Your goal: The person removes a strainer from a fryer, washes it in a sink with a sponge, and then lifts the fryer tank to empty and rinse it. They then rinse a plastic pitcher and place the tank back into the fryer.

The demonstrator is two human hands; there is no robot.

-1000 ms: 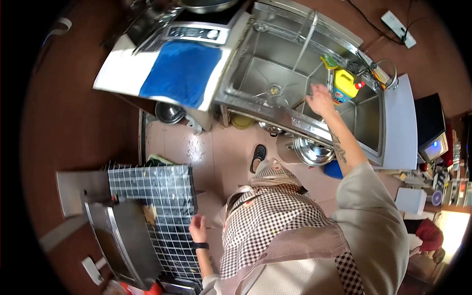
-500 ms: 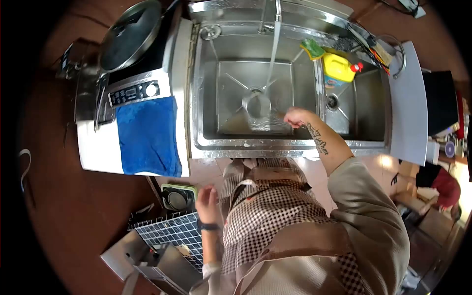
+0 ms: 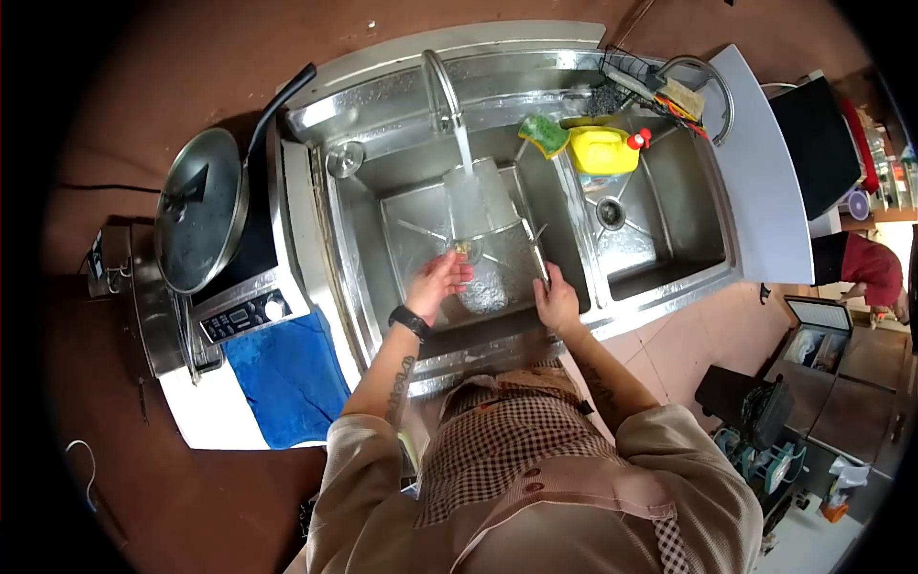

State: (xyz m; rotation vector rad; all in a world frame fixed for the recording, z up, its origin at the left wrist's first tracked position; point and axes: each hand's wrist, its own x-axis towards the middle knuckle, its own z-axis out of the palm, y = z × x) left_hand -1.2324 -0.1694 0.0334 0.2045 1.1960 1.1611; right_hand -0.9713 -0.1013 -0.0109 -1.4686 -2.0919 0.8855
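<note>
My right hand (image 3: 557,301) is closed around the metal handle of a cleaver (image 3: 483,203), low over the large sink basin (image 3: 368,215). Its wide, flat grey blade lies under the running tap (image 3: 440,86), and water strikes the upper part. My left hand (image 3: 443,282) is open beside the blade's lower edge, fingers extended toward it and holding nothing. Beyond the fingertips, the blade and splashing water partly hide the basin drain.
On the basin divider rests a green-yellow sponge (image 3: 545,135); a yellow bottle (image 3: 604,151) with a red cap lies beside it. A rack of utensils (image 3: 669,100) stands back right. Left are a lidded pan (image 3: 201,210) and blue cloth (image 3: 287,378). Another person (image 3: 872,268) is far right.
My left hand has come up from beside my body into the sink. My right hand has turned the cleaver so its broad blade shows under the water. The view has shifted and tilted.
</note>
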